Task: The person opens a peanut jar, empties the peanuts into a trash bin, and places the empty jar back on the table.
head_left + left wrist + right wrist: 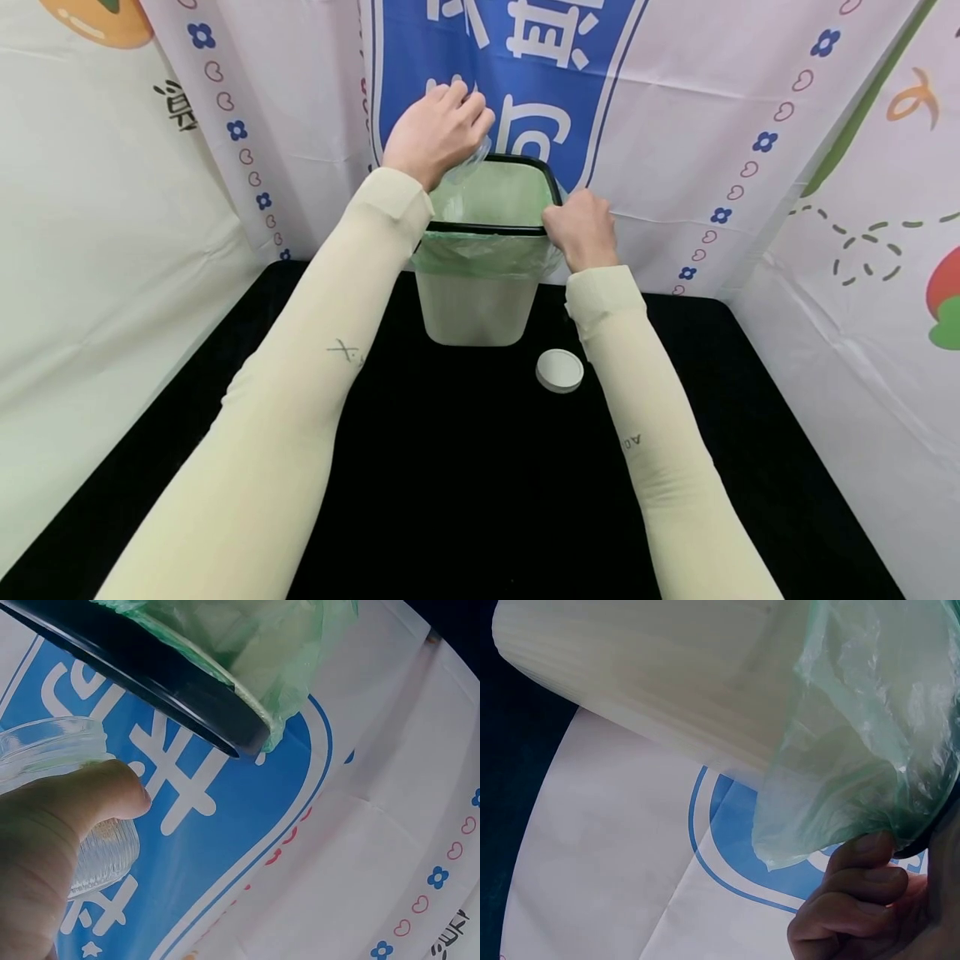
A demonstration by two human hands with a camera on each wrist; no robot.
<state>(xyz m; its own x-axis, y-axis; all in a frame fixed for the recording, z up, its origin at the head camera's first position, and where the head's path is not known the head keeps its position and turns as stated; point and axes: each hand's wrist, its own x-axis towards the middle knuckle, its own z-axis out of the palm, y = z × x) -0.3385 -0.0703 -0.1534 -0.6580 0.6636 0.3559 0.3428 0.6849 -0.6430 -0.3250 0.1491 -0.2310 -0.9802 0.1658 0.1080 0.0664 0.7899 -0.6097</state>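
My left hand [438, 133] grips a clear glass jar [109, 862] above the left side of a pale trash bin [476, 304]. The jar's threaded mouth points toward the bin's opening, and a small tan patch shows through its ribbed side. Most of the jar is hidden behind the hand in the head view. At the bin's right rim, my right hand [583, 229] holds on with curled fingers [855, 892], right at the liner's edge. A green plastic liner [480, 254] lines the bin and hangs over its outside below the black rim ring [487, 228].
A round white lid [559, 370] lies on the black tabletop [480, 467], in front of the bin and to its right. Behind the bin hangs a printed cloth [660, 108] with a blue panel. White printed cloth walls stand on both sides.
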